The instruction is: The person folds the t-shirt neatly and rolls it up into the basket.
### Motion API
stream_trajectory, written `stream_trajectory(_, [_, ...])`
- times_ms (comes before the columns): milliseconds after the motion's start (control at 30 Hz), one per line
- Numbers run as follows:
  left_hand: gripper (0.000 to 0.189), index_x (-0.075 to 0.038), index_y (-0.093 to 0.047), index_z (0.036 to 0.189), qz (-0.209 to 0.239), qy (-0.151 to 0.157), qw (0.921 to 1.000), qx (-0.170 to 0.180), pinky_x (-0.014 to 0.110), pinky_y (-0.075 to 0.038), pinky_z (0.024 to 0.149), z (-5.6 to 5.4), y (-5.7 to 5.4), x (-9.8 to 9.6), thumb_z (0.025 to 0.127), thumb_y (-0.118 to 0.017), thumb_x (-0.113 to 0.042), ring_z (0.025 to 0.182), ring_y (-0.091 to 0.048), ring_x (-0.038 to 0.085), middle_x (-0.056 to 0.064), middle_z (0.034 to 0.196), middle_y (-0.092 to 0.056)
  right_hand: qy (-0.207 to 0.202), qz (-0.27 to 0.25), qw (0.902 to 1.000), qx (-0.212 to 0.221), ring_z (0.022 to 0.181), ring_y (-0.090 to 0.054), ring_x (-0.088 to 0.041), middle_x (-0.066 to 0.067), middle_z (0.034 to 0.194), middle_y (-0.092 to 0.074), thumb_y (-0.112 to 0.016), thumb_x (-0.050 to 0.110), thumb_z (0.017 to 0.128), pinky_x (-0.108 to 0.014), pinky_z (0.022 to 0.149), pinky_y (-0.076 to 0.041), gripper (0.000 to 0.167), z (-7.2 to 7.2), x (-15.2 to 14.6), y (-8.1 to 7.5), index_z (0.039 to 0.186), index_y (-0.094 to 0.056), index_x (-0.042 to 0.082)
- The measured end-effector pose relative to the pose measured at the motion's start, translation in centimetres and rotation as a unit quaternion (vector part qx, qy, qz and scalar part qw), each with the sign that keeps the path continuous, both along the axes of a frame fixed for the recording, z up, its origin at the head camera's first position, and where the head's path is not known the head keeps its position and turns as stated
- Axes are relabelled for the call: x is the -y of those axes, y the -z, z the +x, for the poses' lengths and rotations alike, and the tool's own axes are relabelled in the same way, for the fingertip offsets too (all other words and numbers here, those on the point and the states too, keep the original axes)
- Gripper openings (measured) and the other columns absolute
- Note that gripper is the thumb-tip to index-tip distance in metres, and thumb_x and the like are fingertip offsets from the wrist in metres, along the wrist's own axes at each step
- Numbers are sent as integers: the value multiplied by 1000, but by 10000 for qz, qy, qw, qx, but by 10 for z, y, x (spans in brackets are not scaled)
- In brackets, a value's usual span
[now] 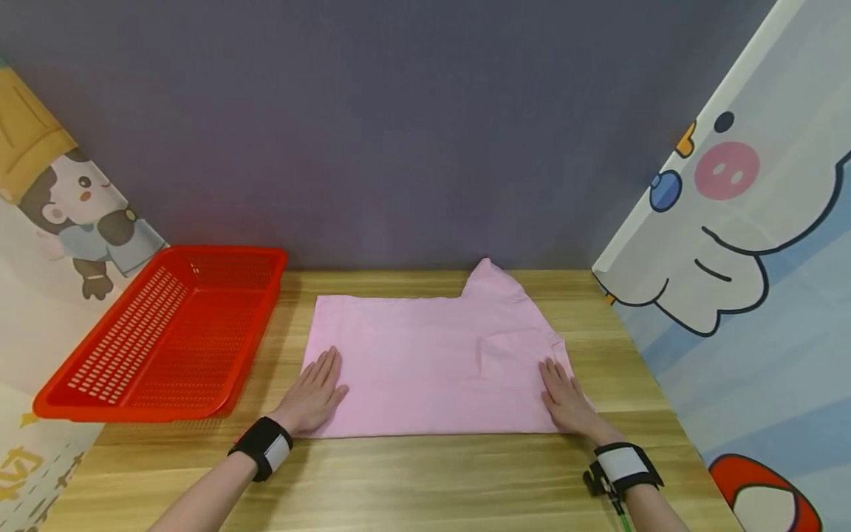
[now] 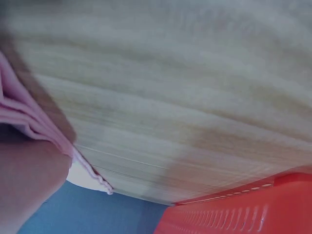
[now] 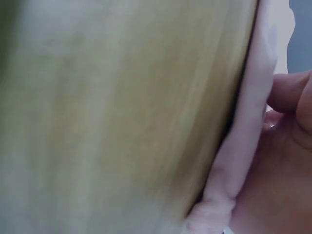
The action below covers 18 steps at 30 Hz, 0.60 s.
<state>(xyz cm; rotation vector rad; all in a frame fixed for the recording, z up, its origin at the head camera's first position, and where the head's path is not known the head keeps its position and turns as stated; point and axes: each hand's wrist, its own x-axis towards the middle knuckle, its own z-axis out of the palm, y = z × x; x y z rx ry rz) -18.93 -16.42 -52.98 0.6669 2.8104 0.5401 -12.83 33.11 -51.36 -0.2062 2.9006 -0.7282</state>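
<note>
A pink cloth (image 1: 405,369) lies spread in a folded rectangle on the wooden table, with one corner sticking up past its far edge at the right. Its layered side edge (image 2: 44,126) shows in the left wrist view. My left hand (image 1: 311,395) rests flat on the cloth's left side, fingers straight and pointing away from me. On the right side, my right hand (image 1: 568,399) lies on the cloth with its fingers extended. Wrinkles run through the cloth near the right fingertips. In the right wrist view the cloth's rolled edge (image 3: 241,136) runs beside the right hand.
A red plastic basket (image 1: 229,369) with slotted walls stands left of the cloth. The wooden table (image 1: 425,480) reaches back to a dark grey panel (image 1: 399,148). Printed cartoon sheets flank the table on both sides.
</note>
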Motion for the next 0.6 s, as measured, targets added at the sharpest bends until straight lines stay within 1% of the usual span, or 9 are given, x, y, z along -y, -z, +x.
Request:
stream_trajectory(67, [74,10,-14,156,-47,3,10000,-8,62,-12,124,5,-1,1,107,-39,-39,154,-11,45,27,167,-9,5,-26,9999,104,147,-10,-60,-39,159,-15,-42,8,103,-77,114,-7,55,4,0,0,150,-25,-17])
stream_trajectory(133, [73,10,-14,156,2,-6,10000,-5,61,-11,124,10,-1,2,107,-38,-39,154,-11,46,27,167,-9,11,-182,9997,146,147,-9,-60,-40,159,-14,-43,8,103,-76,114,-4,56,9,1,-2,150,-24,-17])
stream_trajectory(200, [73,10,-15,156,77,2,10000,-20,62,-12,123,14,-1,3,108,-38,-40,154,-11,46,28,166,-10,6,-367,9993,106,147,-8,-61,-41,158,-14,-44,8,103,-76,114,-3,57,14,1,-2,149,-24,-18])
stream_trajectory(300, [72,11,-15,155,217,-9,9997,68,63,-11,123,20,-2,4,108,-39,-37,154,-11,48,29,166,-11,-29,-601,9982,-17,146,-7,-61,-43,156,-15,-44,7,103,-77,112,-1,56,21,1,-1,148,-25,-19])
stream_trajectory(367, [73,11,-14,156,125,-3,9999,110,62,-12,123,24,-4,5,108,-38,-39,154,-10,47,28,166,-10,-45,-605,9981,-113,145,-8,-61,-43,156,-16,-45,7,102,-78,111,-2,55,25,1,0,147,-26,-19])
stream_trajectory(400, [73,11,-14,156,239,-2,9995,187,64,-10,123,25,-5,5,108,-39,-38,154,-9,48,29,166,-9,-44,-603,9981,-130,145,-9,-61,-43,156,-17,-45,7,102,-78,111,-2,55,27,1,1,147,-27,-19])
stream_trajectory(433, [73,11,-14,156,226,-3,9995,230,64,-9,123,27,-6,6,108,-39,-38,154,-9,48,29,166,-8,-43,-588,9981,-155,145,-9,-61,-43,156,-17,-45,7,102,-78,111,-3,55,28,1,1,147,-27,-19])
stream_trajectory(467, [73,10,-13,156,138,1,9996,250,63,-10,123,28,-6,6,108,-38,-39,155,-8,47,28,167,-7,-39,-577,9982,-158,145,-10,-61,-43,155,-17,-46,7,102,-78,111,-4,55,30,1,2,147,-27,-19])
stream_trajectory(600, [72,11,-13,155,158,8,9992,356,64,-10,123,32,-6,6,107,-41,-34,154,-8,48,28,166,-6,-14,-639,9979,-64,146,-8,-61,-43,156,-16,-46,8,102,-78,110,-2,55,37,1,1,147,-27,-19])
